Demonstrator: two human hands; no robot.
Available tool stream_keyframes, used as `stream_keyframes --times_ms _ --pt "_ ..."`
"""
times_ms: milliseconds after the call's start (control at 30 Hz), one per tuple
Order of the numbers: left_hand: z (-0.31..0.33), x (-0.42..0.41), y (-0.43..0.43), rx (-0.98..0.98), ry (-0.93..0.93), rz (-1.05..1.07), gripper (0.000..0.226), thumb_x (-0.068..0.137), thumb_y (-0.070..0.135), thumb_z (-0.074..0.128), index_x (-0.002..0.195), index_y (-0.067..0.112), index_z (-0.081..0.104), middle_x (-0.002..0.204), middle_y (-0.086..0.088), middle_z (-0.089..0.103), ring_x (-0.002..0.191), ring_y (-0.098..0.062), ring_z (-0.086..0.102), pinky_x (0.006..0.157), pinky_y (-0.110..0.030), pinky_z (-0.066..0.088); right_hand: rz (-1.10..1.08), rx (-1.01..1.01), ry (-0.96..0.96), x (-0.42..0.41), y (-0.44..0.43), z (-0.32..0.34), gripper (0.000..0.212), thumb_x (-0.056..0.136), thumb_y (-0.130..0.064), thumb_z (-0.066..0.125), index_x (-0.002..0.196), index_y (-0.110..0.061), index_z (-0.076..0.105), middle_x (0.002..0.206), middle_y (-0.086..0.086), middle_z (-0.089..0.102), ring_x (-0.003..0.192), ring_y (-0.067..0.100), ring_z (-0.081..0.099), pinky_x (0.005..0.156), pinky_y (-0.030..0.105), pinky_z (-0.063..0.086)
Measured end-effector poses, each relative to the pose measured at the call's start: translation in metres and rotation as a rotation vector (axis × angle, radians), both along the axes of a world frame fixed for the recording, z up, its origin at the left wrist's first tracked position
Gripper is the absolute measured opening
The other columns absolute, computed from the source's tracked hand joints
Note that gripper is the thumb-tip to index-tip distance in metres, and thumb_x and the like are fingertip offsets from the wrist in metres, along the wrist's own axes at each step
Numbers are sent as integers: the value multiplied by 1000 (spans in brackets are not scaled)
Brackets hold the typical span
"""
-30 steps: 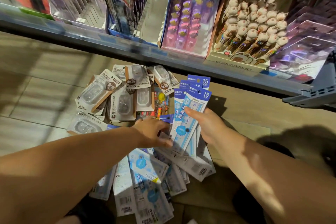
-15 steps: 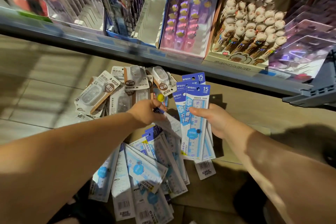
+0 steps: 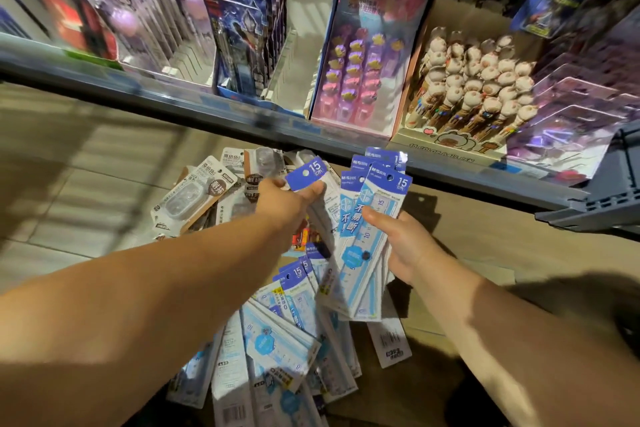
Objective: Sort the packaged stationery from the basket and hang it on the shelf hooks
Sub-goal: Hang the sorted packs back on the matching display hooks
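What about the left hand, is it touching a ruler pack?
Touching. In the head view the left hand pinches one ruler pack by its blue top, thumb over the card.

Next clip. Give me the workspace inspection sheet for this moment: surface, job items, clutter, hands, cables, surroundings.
Surface: brown board lying on tiled floor, dimly lit.
Job's things: loose ruler packs heaped near the person; correction-tape packs heaped beyond them.
Clutter: small orange-red items between the heaps, too hidden to identify.
Hands: left hand pinches a single ruler pack by its blue header; right hand grips a fan of ruler packs.
Cables: nothing seen.
Surroundings: shelf edge above; on it blister cards, a pink pen display and plush-topped pens; grey crate corner at right.
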State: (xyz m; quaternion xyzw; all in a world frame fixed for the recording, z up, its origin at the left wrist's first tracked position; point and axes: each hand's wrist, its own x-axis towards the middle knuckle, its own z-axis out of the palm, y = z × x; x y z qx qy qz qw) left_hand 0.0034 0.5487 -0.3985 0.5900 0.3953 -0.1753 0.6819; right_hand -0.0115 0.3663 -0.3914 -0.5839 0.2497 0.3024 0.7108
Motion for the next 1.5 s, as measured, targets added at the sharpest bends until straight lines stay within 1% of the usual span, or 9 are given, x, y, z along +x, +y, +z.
stream_keyframes --times_ms 100,233,433,600,900,1167,1300,1400,1500 --pt "6 -8 -22 -49 79 -32 68 71 40 81 122 12 47 103 -8 71 93 -33 69 80 -55 56 -104 65 3 4 13 4 32 85 -14 64 117 -9 63 115 18 68 105 35 66 94 52 49" --pt "13 -9 -38 -203 -79 21 45 89 23 70 125 6 49 112 -18 69 78 -28 74 56 -37 58 -84 127 23 13 19 22 56 74 -23 68 127 -8 58 119 19 66 110 39 63 99 57 45" --pt "65 2 -27 -92 -266 -76 14 99 18 55 112 21 57 108 -7 72 85 -19 70 64 -30 59 -20 147 -44 32 15 70 48 79 -19 65 125 -8 58 118 19 67 108 35 65 96 53 48" --pt "112 13 -9 -99 -312 87 10 98 21 55 107 26 55 110 -6 71 97 -24 69 85 -47 56 64 142 -102 54 29 131 62 72 -22 66 131 -7 55 123 18 65 109 33 64 89 47 52" --pt "223 19 14 -87 -611 279 52 101 12 47 142 33 23 119 -6 61 90 -22 66 63 -31 56 230 241 -233 63 70 233 37 73 -22 62 108 -10 67 103 13 73 89 26 72 72 38 59" --pt "302 11 -3 27 -726 137 29 103 30 42 123 10 42 99 -4 61 61 -4 46 48 -10 41 216 291 -426 52 57 296 52 75 -23 63 124 -5 61 116 17 68 103 32 68 85 44 56" --pt "327 -3 -11 -114 -861 -66 33 100 16 49 69 10 42 69 1 48 47 -1 44 44 -3 36 165 318 -561 42 46 312 53 75 -22 65 125 -6 59 115 18 69 104 35 67 87 47 54" --pt "330 1 -33 -249 -844 -96 61 64 35 72 104 -9 58 77 -9 69 56 3 65 70 -18 51 117 303 -678 37 37 318 48 76 -19 65 122 -8 56 110 16 71 97 33 69 80 45 58" --pt "324 -6 -54 -573 -714 -109 60 84 46 53 133 10 56 121 -19 67 103 -30 68 88 -44 55 62 223 -800 37 20 322 51 74 -22 69 121 -11 53 112 14 70 101 32 68 87 47 55"
